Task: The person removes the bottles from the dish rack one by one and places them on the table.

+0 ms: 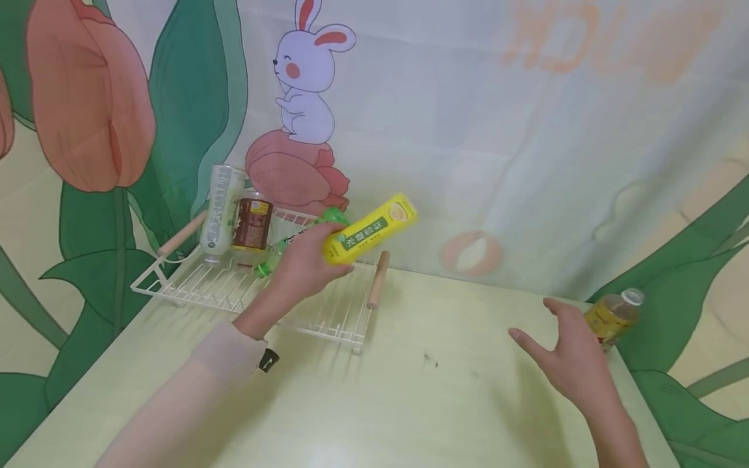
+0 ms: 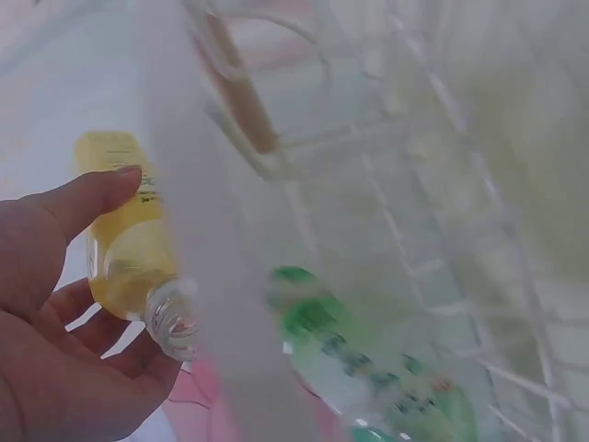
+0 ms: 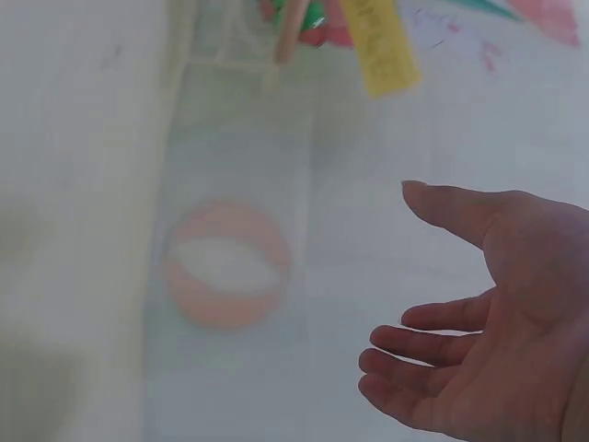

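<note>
My left hand (image 1: 304,263) grips a yellow bottle (image 1: 371,229) with a green label panel, tilted above the right part of a white wire rack (image 1: 210,298). In the left wrist view, thumb and fingers wrap the yellow bottle (image 2: 133,235), its clear neck pointing downward. Behind this hand a green-and-clear bottle (image 1: 335,216) lies in the rack, partly hidden. My right hand (image 1: 576,354) is held over the table's right side, thumb and fingers spread, holding nothing. Just behind it is a clear bottle with a yellow label (image 1: 614,315), partly covered by the hand.
In the rack's left part lean a white bottle (image 1: 222,211) and a brown-labelled container (image 1: 253,224). Wooden handles (image 1: 378,279) stand at the rack's ends. A printed curtain (image 1: 445,143) hangs behind the pale table (image 1: 409,409).
</note>
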`<state>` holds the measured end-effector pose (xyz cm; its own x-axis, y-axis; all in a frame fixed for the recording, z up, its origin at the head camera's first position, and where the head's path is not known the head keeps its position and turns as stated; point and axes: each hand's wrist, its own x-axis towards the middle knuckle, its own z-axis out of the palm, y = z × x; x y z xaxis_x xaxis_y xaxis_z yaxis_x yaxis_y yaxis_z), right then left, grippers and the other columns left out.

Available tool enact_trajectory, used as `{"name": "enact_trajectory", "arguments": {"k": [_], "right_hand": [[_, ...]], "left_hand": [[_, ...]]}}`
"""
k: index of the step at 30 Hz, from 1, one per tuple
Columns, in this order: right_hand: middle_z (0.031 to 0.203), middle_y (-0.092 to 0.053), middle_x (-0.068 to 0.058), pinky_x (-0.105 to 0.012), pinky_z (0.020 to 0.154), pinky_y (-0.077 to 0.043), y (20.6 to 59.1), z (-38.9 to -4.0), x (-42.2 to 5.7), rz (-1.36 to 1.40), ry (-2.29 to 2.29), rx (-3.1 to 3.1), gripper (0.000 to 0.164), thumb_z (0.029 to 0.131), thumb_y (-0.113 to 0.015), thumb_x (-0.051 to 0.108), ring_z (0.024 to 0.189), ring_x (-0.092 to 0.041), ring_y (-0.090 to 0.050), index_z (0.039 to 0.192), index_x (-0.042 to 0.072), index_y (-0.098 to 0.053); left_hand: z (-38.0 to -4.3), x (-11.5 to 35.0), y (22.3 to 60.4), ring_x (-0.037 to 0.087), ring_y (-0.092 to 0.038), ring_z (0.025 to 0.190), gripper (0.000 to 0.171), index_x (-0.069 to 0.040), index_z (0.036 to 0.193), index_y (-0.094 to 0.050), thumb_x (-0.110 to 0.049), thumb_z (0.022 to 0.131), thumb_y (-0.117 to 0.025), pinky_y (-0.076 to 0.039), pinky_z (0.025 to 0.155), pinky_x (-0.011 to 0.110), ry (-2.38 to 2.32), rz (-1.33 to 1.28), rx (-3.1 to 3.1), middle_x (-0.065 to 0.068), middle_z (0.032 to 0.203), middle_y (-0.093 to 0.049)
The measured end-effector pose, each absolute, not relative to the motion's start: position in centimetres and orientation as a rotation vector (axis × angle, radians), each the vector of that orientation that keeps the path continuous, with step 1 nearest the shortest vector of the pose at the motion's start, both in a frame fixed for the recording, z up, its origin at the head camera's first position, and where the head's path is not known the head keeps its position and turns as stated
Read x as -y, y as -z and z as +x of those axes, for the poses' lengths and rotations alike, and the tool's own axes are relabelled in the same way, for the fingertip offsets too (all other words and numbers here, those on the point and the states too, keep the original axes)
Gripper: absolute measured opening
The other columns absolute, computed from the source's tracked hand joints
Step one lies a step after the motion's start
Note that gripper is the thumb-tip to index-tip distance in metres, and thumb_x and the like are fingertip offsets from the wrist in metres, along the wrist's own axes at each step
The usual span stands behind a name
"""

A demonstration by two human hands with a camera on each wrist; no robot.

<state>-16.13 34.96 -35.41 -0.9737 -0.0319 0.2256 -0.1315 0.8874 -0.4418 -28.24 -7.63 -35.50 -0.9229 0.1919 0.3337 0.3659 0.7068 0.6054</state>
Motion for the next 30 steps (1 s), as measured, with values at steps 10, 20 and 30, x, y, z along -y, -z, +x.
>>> {"name": "enact_trajectory", "arguments": {"k": [10,20,30], "right_hand": [[0.164,-0.036,-0.023,-0.070,0.113,-0.037,32.4,-17.5,-26.4,0.367,-0.616,2.601,0.104,0.085,-0.092,0.033,0.149,-0.046,-0.034,0.164,0.002,-0.032],[0.162,-0.041,-0.018,-0.068,0.114,-0.032,31.8,-18.6,-22.7,0.529,-0.371,2.324,0.107,0.067,-0.104,0.024,0.155,-0.038,-0.030,0.156,0.007,-0.047],[0.141,-0.061,-0.016,-0.062,0.116,-0.034,32.5,-19.0,-21.4,0.673,-0.249,2.304,0.077,0.072,-0.099,0.010,0.138,-0.038,-0.049,0.139,0.004,-0.063]], "left_hand": [[-23.6,4.2,33.0,0.021,-0.059,0.114,0.071,-0.019,0.143,-0.063,-0.022,0.080,-0.096,-0.060,0.084,0.036,0.784,-0.570,2.472,0.001,0.134,-0.066],[-20.9,2.6,31.9,0.022,-0.061,0.121,0.072,-0.019,0.137,-0.068,-0.019,0.073,-0.100,-0.057,0.094,0.038,0.603,-0.684,2.393,-0.002,0.129,-0.070],[-20.8,2.2,32.8,0.022,-0.063,0.120,0.069,-0.017,0.135,-0.069,-0.016,0.073,-0.100,-0.058,0.094,0.038,0.662,-0.794,2.398,-0.001,0.129,-0.072]]}}
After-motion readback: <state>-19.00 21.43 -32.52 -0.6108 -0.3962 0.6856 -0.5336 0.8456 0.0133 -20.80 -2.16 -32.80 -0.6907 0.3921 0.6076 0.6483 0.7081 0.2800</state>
